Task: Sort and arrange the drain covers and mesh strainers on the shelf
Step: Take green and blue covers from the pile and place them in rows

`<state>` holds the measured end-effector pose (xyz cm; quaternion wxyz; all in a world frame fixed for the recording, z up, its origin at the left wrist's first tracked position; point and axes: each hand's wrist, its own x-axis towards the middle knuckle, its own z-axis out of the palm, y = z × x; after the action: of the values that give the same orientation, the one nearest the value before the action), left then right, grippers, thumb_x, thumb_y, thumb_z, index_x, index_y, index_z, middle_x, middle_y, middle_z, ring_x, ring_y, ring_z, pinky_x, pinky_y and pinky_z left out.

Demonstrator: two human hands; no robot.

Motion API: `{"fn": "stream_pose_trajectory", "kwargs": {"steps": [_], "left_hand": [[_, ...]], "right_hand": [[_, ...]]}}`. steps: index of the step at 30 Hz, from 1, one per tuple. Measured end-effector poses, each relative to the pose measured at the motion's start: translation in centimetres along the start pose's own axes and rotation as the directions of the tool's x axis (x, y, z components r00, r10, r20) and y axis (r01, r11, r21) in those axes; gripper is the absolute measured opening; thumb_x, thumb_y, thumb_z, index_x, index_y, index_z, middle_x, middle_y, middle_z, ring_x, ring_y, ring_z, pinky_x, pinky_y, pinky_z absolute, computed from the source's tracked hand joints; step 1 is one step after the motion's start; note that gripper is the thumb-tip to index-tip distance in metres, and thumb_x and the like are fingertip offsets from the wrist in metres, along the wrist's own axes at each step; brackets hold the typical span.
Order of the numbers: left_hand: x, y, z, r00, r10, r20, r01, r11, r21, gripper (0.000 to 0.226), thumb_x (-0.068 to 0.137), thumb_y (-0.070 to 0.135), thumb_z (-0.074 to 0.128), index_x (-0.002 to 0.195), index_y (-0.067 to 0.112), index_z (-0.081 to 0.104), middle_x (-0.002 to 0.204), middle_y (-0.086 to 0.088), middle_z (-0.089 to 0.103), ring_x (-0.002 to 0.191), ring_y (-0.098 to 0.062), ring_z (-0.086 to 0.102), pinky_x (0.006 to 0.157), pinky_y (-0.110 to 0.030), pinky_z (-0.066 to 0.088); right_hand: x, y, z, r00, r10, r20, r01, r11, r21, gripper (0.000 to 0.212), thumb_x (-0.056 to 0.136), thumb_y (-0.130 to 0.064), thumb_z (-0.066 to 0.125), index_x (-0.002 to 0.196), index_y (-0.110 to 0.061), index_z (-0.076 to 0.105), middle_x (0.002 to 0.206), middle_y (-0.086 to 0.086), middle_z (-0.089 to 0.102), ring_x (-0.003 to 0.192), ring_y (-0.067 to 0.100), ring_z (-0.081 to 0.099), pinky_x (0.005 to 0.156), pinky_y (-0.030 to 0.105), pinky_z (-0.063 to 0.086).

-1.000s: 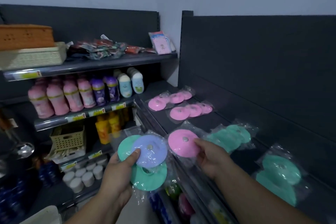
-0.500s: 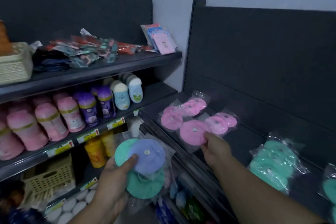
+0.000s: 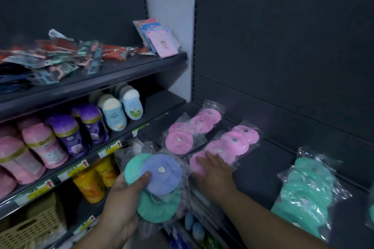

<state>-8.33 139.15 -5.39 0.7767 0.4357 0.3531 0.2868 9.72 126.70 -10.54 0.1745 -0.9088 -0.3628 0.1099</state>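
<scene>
Sorted: pink packs (image 3: 179,140), teal packs (image 3: 307,186) | our right hand (image 3: 214,172) presses front pink pack (image 3: 194,163), fingers straight | our left hand (image 3: 123,204) grips unsorted green-purple bundle (image 3: 162,178)

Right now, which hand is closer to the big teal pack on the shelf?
Right. The right hand rests on a pink pack left of the teal pack; the left hand grips blue-and-green covers farther left.

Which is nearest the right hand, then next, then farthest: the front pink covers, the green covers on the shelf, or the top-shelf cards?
1. Front pink covers: under the right hand, touching.
2. Green covers: same shelf, farther right.
3. Cards: top shelf, up left.
</scene>
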Motion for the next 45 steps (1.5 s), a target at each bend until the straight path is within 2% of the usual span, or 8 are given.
{"fn": "stream_pose_trajectory", "kwargs": {"steps": [15,19,21,24,28,32,36,45], "left_hand": [[6.5,-0.1,2.2,0.991,-0.067,0.116,0.057,0.995,0.086,0.033,0.085,0.012,0.065,0.117,0.01,0.062,0.106,-0.017,0.071,0.094,-0.037,0.068,0.076,-0.05,0.056],[8.8,1.4,2.1,0.968,-0.088,0.235,0.069,0.994,0.089,0.034,0.084,0.011,0.066,0.118,0.01,0.062,0.107,-0.015,0.071,0.096,-0.035,0.068,0.075,-0.047,0.057],[9.6,2.0,2.1,0.951,-0.099,0.293,0.074,0.993,0.097,0.034,0.083,0.009,0.067,0.117,0.01,0.062,0.107,-0.013,0.071,0.096,-0.034,0.068,0.076,-0.047,0.057],[10.3,2.4,2.3,0.923,-0.112,0.369,0.078,0.991,0.106,0.037,0.082,0.007,0.068,0.119,0.012,0.061,0.109,-0.012,0.071,0.097,-0.032,0.068,0.077,-0.044,0.056],[9.2,2.0,3.5,0.832,-0.182,0.524,0.117,0.981,0.155,0.031,0.086,0.008,0.064,0.117,0.01,0.061,0.107,-0.014,0.071,0.095,-0.032,0.069,0.076,-0.042,0.057],[5.7,0.5,4.9,0.672,-0.308,0.673,0.195,0.951,0.241,0.035,0.085,0.005,0.062,0.12,0.011,0.057,0.111,-0.015,0.07,0.097,-0.032,0.068,0.079,-0.043,0.058],[1.3,-0.9,6.6,0.49,-0.408,0.771,0.194,0.913,0.359,0.036,0.086,-0.007,0.056,0.117,0.011,0.056,0.102,-0.011,0.073,0.087,-0.025,0.07,0.067,-0.035,0.058],[-7.9,-5.3,10.9,0.379,-0.459,0.804,0.122,0.886,0.448,0.031,0.089,0.005,0.06,0.119,0.013,0.057,0.107,-0.006,0.072,0.096,-0.024,0.069,0.07,-0.034,0.057]], "right_hand": [[1.6,0.7,0.2,0.998,0.022,-0.063,-0.024,0.999,-0.027,0.048,0.097,-0.033,0.041,0.145,-0.031,0.033,0.159,-0.008,0.015,0.148,0.017,0.003,0.121,0.036,0.005],[0.6,-1.1,-0.4,0.936,0.135,-0.324,-0.058,0.97,0.235,0.052,0.093,-0.051,0.03,0.133,-0.026,0.054,0.148,-0.007,0.042,0.142,0.014,0.028,0.118,0.031,0.015],[-0.2,-3.0,-1.0,0.829,0.326,-0.454,-0.055,0.856,0.514,0.044,0.095,-0.049,0.037,0.116,-0.023,0.066,0.125,-0.006,0.063,0.121,0.012,0.051,0.107,0.026,0.033],[-1.6,-6.8,-1.8,0.808,0.537,-0.242,-0.04,0.461,0.887,0.023,0.093,-0.041,0.055,0.098,-0.023,0.069,0.088,-0.009,0.071,0.084,0.01,0.065,0.079,0.027,0.051],[-4.2,-9.1,-1.1,0.857,0.511,0.065,-0.106,0.052,0.993,0.042,0.075,-0.033,0.078,0.109,-0.013,0.064,0.102,0.008,0.073,0.092,0.031,0.071,0.083,0.05,0.056],[-8.3,-8.0,-2.1,0.723,0.69,0.037,-0.055,0.004,0.998,0.017,0.084,-0.022,0.072,0.094,-0.012,0.064,0.094,0.015,0.073,0.075,0.031,0.069,0.058,0.036,0.055],[-13.2,-5.9,-3.3,0.6,0.8,0.016,0.025,-0.039,0.999,0.016,0.09,-0.024,0.064,0.097,-0.011,0.059,0.094,0.02,0.07,0.078,0.031,0.066,0.066,0.043,0.055],[-25.4,-0.1,-4.8,0.404,0.913,-0.053,0.225,-0.043,0.973,0.011,0.095,-0.022,0.057,0.099,-0.012,0.059,0.085,0.012,0.068,0.061,0.023,0.061,0.056,0.031,0.049]]}}
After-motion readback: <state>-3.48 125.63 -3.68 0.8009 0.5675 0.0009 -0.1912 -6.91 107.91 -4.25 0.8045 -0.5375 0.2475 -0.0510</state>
